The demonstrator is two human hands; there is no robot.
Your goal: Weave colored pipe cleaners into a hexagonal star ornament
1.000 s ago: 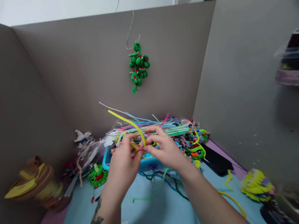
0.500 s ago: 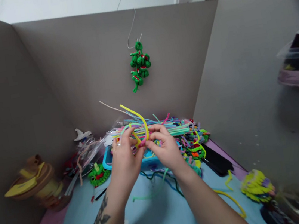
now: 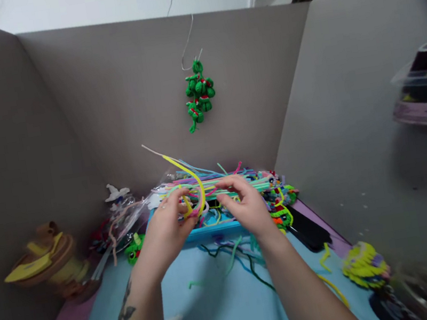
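Note:
My left hand [image 3: 166, 226] pinches a bent yellow pipe cleaner [image 3: 192, 173] with a small pink piece at its base. One long end of the pipe cleaner curves up and to the left. To the right of it, my right hand [image 3: 249, 209] is apart from the work, thumb and fingers spread with nothing visible between them. Behind both hands, loose pipe cleaners [image 3: 225, 180] in many colours lie heaped over a blue tray [image 3: 216, 230].
A green twisted ornament [image 3: 200, 94] hangs from a wire on the grey back panel. Brown and yellow pieces [image 3: 53, 258] stand at left. To the right lie a black phone-like slab [image 3: 309, 228] and a yellow fuzzy bundle [image 3: 365, 266]. Loose strands [image 3: 232, 257] cross the blue cloth.
My right hand has let go of the yellow pipe cleaner and moved right, its fingers parting. My left hand has shifted slightly left and down, and the pipe cleaner leans further left.

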